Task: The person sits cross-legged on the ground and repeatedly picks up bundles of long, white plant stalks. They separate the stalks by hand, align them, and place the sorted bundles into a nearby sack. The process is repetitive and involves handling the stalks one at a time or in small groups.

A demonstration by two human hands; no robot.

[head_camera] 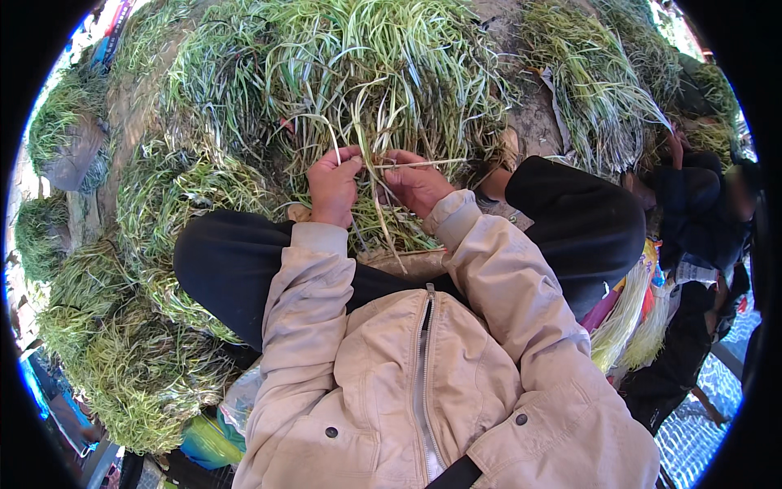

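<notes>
Both hands meet in front of a large heap of long green and whitish leafy plants. My left hand pinches a pale, flat leaf strand between thumb and fingers; the strand arches up and to the left. My right hand, a little to the right, has its fingers curled on the same small plant, whose narrow leaves stand up and whose stalk hangs down between the hands. A thin pale stalk lies level across the right fingers. The fingertips' exact hold on it is partly hidden.
More plant heaps lie at the left and the upper right. A co-worker sits at the far right, a hand on long leaves. Bundles of pale strands lie beside my right knee; coloured plastic bags are at the lower left.
</notes>
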